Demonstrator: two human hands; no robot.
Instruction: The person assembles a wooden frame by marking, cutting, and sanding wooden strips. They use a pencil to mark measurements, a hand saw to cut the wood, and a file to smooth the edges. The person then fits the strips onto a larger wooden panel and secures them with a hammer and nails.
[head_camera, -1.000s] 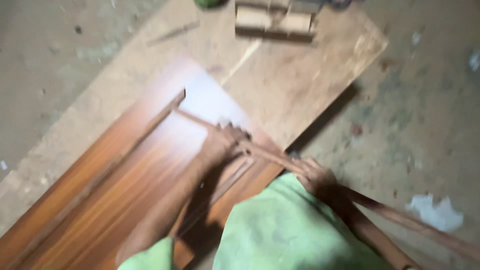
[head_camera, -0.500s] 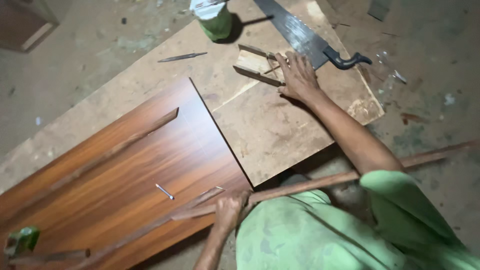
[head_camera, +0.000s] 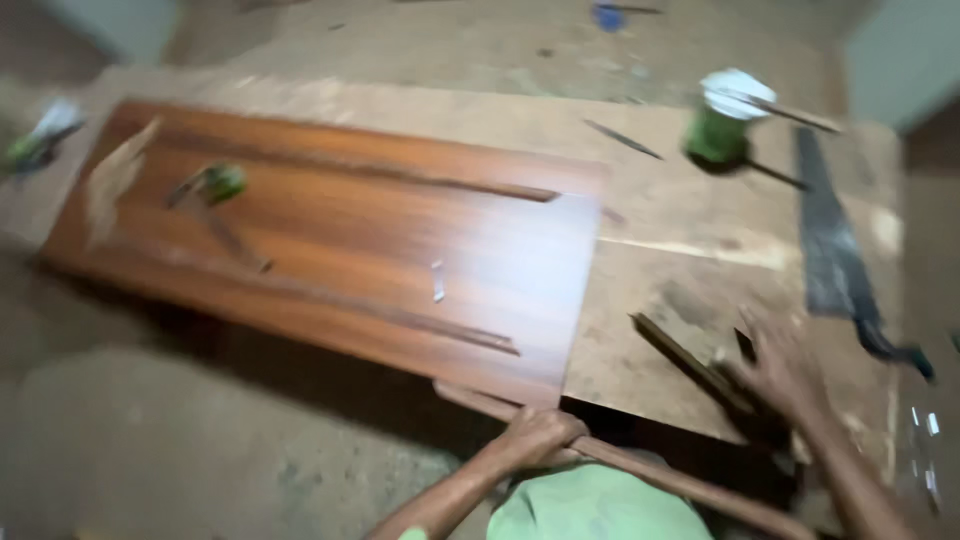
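Note:
My left hand (head_camera: 540, 435) is closed around a long thin wooden strip (head_camera: 690, 485) that runs along the near edge of a glossy brown board (head_camera: 350, 235). My right hand (head_camera: 780, 372) is stretched out over the bare plywood sheet (head_camera: 660, 220), its fingers on a short dark wooden piece (head_camera: 688, 358). Motion blur hides whether it grips that piece. A small metal nail (head_camera: 437, 283) lies on the board.
A handsaw (head_camera: 838, 262) lies on the plywood right of my right hand. A green can with a white lid (head_camera: 722, 120) stands at the far side, a thin pointed tool (head_camera: 620, 138) beside it. A small green object (head_camera: 224, 181) rests on the board's left part. Dusty floor surrounds everything.
The view has swung left, so the board now lies across the frame. My right hand has pulled back nearer to me, onto the short piece. My left hand still holds the strip.

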